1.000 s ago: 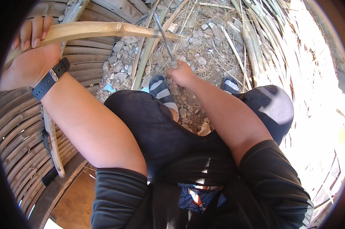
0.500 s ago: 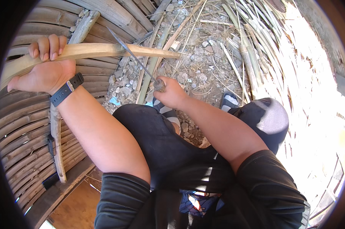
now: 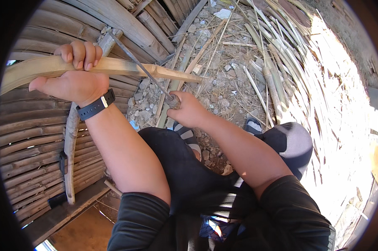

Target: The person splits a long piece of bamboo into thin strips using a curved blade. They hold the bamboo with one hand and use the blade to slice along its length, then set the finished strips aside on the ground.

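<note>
The bamboo strip point(image 3: 113, 67) lies across 10 to 12 o'clock, left hand point(image 3: 74, 81) clenched around it to steady it. The right hand point(image 3: 189, 109) grips a knife point(image 3: 141, 67) whose blade crosses the strip, apparently for shaving. Stony ground point(image 3: 222, 83) lies beyond.

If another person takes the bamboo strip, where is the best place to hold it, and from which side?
Probably the thick, wide end of the bamboo strip, beside the left hand, coming from the left. The other end narrows to a point, and the blade held in the right hand crosses the strip there.
</note>
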